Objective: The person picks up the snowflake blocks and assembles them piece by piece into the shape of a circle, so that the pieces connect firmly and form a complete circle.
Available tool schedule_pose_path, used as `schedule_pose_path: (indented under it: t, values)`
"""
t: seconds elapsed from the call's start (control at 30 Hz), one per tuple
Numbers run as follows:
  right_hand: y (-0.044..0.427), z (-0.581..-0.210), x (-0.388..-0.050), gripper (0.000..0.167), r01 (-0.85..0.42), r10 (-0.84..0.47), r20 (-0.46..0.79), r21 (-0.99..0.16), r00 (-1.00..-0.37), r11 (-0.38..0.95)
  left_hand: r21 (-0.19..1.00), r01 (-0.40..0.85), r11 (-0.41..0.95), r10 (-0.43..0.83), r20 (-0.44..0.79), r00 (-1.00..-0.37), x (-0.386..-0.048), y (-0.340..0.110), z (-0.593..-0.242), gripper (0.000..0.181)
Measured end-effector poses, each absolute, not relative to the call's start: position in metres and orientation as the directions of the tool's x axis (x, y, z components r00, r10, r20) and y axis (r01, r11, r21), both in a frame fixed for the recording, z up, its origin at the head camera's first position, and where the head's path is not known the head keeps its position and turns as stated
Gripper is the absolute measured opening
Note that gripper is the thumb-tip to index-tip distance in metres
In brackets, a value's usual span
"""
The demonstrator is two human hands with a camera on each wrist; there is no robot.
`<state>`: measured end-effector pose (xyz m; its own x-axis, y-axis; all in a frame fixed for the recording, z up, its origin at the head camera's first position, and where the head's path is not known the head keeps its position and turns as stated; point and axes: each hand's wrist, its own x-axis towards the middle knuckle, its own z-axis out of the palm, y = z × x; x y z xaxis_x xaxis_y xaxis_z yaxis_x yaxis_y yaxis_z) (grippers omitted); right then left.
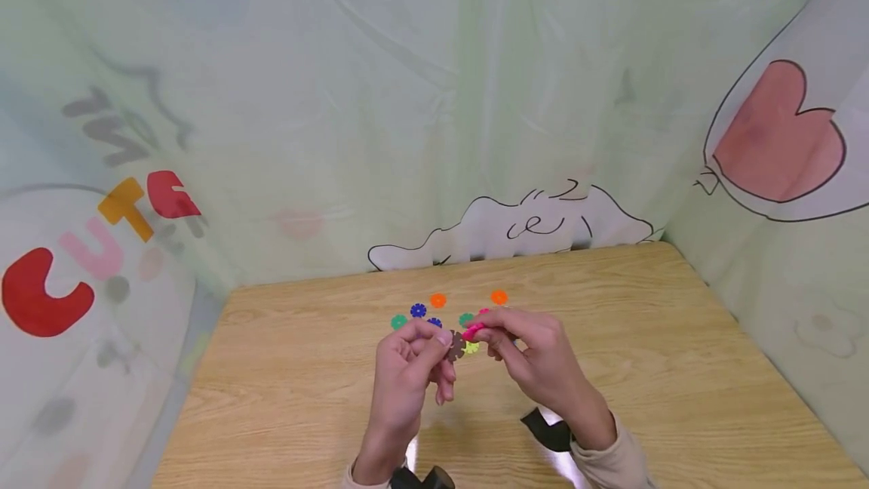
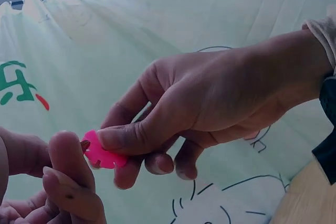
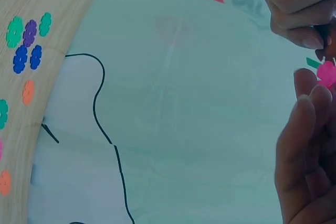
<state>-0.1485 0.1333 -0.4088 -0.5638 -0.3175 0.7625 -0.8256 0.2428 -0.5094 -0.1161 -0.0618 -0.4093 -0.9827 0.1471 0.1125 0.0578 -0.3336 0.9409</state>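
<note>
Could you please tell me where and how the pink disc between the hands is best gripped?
Probably the pink disc is best pinched across its flat faces at its right edge, coming from the right: it is thin, and its left edge faces the brown disc, so should stay free. The right hand pinches it.

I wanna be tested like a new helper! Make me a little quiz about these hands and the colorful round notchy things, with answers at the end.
1. Pick one: which hand pinches a pink disc?
A) the left
B) the right
C) neither

2. True or false: the left hand holds nothing.

3. Count: how many orange discs can you see on the wooden table?

Key:
1. B, the right hand.
2. False; it holds a brownish disc.
3. Two.
</note>
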Motion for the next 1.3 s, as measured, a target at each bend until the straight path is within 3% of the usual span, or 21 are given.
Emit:
schedule_pose_path:
  t: [0.1, 0.2, 0.33, 0.43, 0.6, 0.7, 1.0, 1.17, 1.3]
  values:
    - [0.132, -0.408, -0.147, 0.02, -0.829, -0.29, 0.777, -0.51, -0.558, 0.228, 0.931, 0.032, -0.363, 0.155, 0.094, -0.983, -0.115, -0.061, -0.409, 0.016]
    - [0.131, -0.407, -0.145, 0.01, -0.796, -0.269, 0.749, -0.573, -0.605, 0.195, 0.914, -0.006, -0.406, 0.173, 0.071, -0.982, -0.114, -0.061, -0.408, 0.013]
    - [0.131, -0.407, -0.144, 0.019, -0.747, -0.258, 0.702, -0.639, -0.664, 0.183, 0.898, -0.045, -0.437, 0.201, 0.049, -0.978, -0.114, -0.06, -0.407, 0.014]
    - [0.132, -0.408, -0.145, 0.006, -0.775, -0.265, 0.729, -0.593, -0.632, 0.216, 0.904, -0.044, -0.424, 0.206, 0.049, -0.977, -0.115, -0.06, -0.407, 0.015]
    - [0.131, -0.407, -0.146, 0.026, -0.865, -0.268, 0.844, -0.366, -0.464, 0.345, 0.929, -0.007, -0.369, 0.197, 0.071, -0.978, -0.116, -0.06, -0.41, 0.02]
    - [0.13, -0.407, -0.146, 0.029, -0.872, -0.276, 0.872, -0.278, -0.405, 0.404, 0.938, 0.018, -0.345, 0.199, 0.091, -0.976, -0.116, -0.059, -0.412, 0.028]
    - [0.125, -0.411, -0.145, 0.033, -0.85, -0.278, 0.874, -0.237, -0.398, 0.47, 0.942, 0.037, -0.332, 0.166, 0.096, -0.981, -0.117, -0.054, -0.418, 0.032]
    - [0.124, -0.415, -0.146, 0.012, -0.846, -0.276, 0.861, -0.273, -0.427, 0.459, 0.942, 0.03, -0.333, 0.162, 0.088, -0.983, -0.121, -0.053, -0.423, 0.027]
    - [0.123, -0.417, -0.149, 0.03, -0.84, -0.275, 0.845, -0.312, -0.459, 0.443, 0.938, 0.014, -0.346, 0.153, 0.071, -0.986, -0.125, -0.054, -0.427, 0.022]
